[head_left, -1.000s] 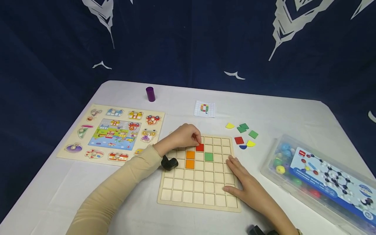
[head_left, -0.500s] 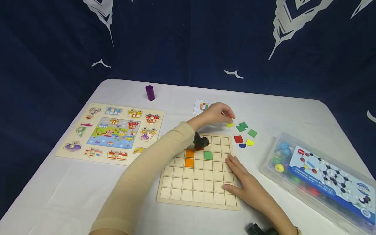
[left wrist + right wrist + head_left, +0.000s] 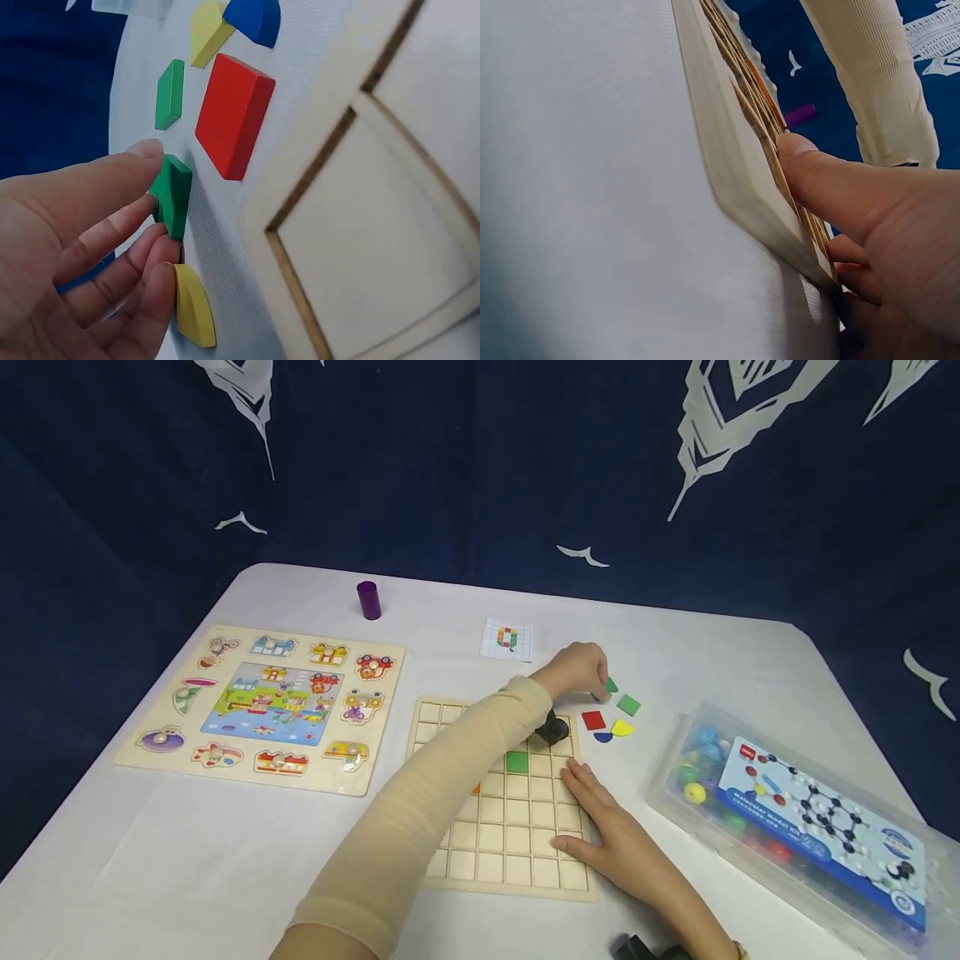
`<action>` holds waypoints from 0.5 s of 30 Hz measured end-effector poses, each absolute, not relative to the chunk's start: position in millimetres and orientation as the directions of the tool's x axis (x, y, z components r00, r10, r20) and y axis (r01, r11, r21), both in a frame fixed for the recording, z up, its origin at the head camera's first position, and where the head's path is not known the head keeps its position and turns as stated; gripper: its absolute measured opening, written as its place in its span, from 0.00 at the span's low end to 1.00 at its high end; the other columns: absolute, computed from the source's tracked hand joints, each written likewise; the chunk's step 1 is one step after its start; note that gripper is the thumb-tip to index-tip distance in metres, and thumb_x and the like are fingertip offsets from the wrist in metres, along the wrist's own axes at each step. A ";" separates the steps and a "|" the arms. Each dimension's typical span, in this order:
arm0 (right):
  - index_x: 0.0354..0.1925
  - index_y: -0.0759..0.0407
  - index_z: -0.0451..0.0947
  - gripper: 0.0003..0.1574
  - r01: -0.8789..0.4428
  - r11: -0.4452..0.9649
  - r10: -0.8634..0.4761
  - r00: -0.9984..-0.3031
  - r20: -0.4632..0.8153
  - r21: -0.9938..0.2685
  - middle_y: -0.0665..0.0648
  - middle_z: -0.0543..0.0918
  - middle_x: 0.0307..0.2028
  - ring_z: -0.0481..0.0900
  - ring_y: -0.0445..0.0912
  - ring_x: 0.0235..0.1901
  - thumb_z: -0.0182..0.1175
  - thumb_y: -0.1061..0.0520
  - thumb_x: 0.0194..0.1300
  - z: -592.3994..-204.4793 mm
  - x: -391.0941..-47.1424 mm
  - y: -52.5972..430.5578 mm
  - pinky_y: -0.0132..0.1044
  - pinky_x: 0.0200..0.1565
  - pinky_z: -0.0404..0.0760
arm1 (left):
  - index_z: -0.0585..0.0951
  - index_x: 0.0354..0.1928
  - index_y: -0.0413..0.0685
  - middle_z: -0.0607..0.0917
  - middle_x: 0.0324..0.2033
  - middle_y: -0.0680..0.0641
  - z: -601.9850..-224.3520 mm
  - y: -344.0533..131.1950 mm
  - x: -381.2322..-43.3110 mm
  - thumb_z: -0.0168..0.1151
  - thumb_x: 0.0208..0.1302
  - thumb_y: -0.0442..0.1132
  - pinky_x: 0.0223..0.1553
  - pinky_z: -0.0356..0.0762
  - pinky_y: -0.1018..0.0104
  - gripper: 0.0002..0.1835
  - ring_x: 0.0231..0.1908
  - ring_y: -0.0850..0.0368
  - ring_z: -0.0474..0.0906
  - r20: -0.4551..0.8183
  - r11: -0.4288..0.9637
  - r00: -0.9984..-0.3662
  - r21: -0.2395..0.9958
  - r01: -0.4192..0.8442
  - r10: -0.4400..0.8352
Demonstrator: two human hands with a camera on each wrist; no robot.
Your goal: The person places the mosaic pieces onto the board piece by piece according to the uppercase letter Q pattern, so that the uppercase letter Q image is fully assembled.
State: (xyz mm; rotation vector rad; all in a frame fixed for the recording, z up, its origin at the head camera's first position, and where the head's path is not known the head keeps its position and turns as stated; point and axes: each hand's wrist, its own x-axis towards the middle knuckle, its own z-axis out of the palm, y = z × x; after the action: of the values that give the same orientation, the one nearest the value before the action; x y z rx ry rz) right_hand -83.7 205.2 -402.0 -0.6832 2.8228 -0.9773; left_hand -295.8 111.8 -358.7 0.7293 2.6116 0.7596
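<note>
My left hand [image 3: 579, 670] reaches over loose wooden tiles beyond the board's top right corner. In the left wrist view its thumb and fingers are spread about two overlapping green tiles [image 3: 175, 196]; fingertips are at the tiles, but no firm pinch shows. A yellow quarter-round tile [image 3: 194, 306] lies by the lower fingers. My right hand [image 3: 618, 847] rests with extended fingers on the right edge of the wooden grid board [image 3: 506, 887]. A green square [image 3: 517, 762] sits in the grid; my left sleeve covers most of the other placed tiles.
Right of the left hand lie a green square [image 3: 628, 705], a red square [image 3: 593, 721], a yellow piece [image 3: 622, 728] and a blue piece [image 3: 602, 737]. A pattern card [image 3: 487, 639], purple cylinder [image 3: 369, 600], picture puzzle [image 3: 176, 756] and molecular model kit box [image 3: 817, 827] stand around.
My left hand has left the red tile in the grid and moved right, past the yellow piece, to the green tiles. The right hand stays on the board. The head view has shifted slightly.
</note>
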 end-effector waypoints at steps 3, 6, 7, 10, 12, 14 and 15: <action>0.69 0.62 0.55 0.50 -0.388 0.701 -0.433 -0.898 0.074 -0.599 0.57 0.53 0.70 0.47 0.55 0.68 0.64 0.42 0.58 -401.4 -84.1 204.5 0.30 0.62 0.47 | 0.82 0.30 0.48 0.79 0.27 0.57 -361.3 110.9 -297.0 0.73 0.50 0.39 0.33 0.68 0.74 0.08 0.31 0.63 0.71 -0.139 0.711 -0.808 0.575 0.406 0.573; 0.69 0.62 0.55 0.50 -0.392 0.700 -0.431 -0.898 0.085 -0.597 0.57 0.53 0.70 0.48 0.55 0.68 0.63 0.42 0.58 -401.8 -84.3 204.1 0.28 0.62 0.46 | 0.83 0.30 0.48 0.79 0.27 0.57 -363.2 110.7 -298.7 0.73 0.50 0.38 0.34 0.68 0.74 0.07 0.31 0.63 0.72 -0.118 0.694 -0.800 0.581 0.425 0.589; 0.69 0.62 0.56 0.50 -0.394 0.698 -0.431 -0.898 0.089 -0.598 0.57 0.53 0.70 0.48 0.55 0.68 0.64 0.42 0.58 -402.1 -84.2 203.8 0.28 0.62 0.46 | 0.83 0.30 0.48 0.79 0.26 0.57 -363.8 110.3 -298.9 0.73 0.50 0.37 0.34 0.68 0.74 0.07 0.31 0.63 0.72 -0.110 0.687 -0.796 0.584 0.433 0.595; 0.69 0.63 0.56 0.50 -0.408 0.687 -0.433 -0.894 0.112 -0.602 0.58 0.54 0.70 0.49 0.56 0.68 0.64 0.43 0.57 -403.3 -83.5 203.9 0.21 0.60 0.42 | 0.83 0.29 0.47 0.80 0.26 0.56 -364.8 110.3 -298.3 0.73 0.50 0.37 0.34 0.68 0.74 0.07 0.31 0.63 0.72 -0.097 0.675 -0.784 0.581 0.455 0.613; 0.69 0.63 0.57 0.50 -0.416 0.680 -0.436 -0.891 0.124 -0.604 0.58 0.54 0.70 0.49 0.57 0.67 0.65 0.44 0.57 -403.8 -82.9 204.1 0.19 0.59 0.41 | 0.83 0.29 0.47 0.80 0.26 0.56 -364.9 111.1 -297.0 0.73 0.50 0.37 0.35 0.68 0.74 0.07 0.32 0.63 0.72 -0.089 0.674 -0.775 0.562 0.479 0.625; 0.68 0.64 0.57 0.50 -0.423 0.676 -0.438 -0.889 0.134 -0.603 0.58 0.54 0.69 0.50 0.57 0.67 0.65 0.44 0.57 -403.8 -82.7 204.1 0.19 0.59 0.41 | 0.83 0.31 0.47 0.79 0.27 0.57 -364.9 111.9 -296.2 0.73 0.50 0.38 0.37 0.68 0.74 0.08 0.33 0.63 0.72 -0.078 0.677 -0.767 0.533 0.508 0.637; 0.68 0.64 0.57 0.50 -0.425 0.675 -0.439 -0.888 0.135 -0.603 0.58 0.54 0.70 0.50 0.57 0.67 0.65 0.44 0.57 -403.6 -82.9 204.2 0.18 0.58 0.42 | 0.83 0.31 0.47 0.79 0.28 0.57 -364.4 112.2 -295.7 0.73 0.50 0.39 0.37 0.68 0.74 0.08 0.33 0.63 0.72 -0.072 0.678 -0.763 0.518 0.521 0.642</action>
State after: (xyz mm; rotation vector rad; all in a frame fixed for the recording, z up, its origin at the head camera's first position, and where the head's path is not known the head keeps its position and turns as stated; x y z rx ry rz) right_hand -82.9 204.2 -403.6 -0.7368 2.8562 -1.0190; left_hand -295.7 112.2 -364.4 0.9337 2.6438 0.7030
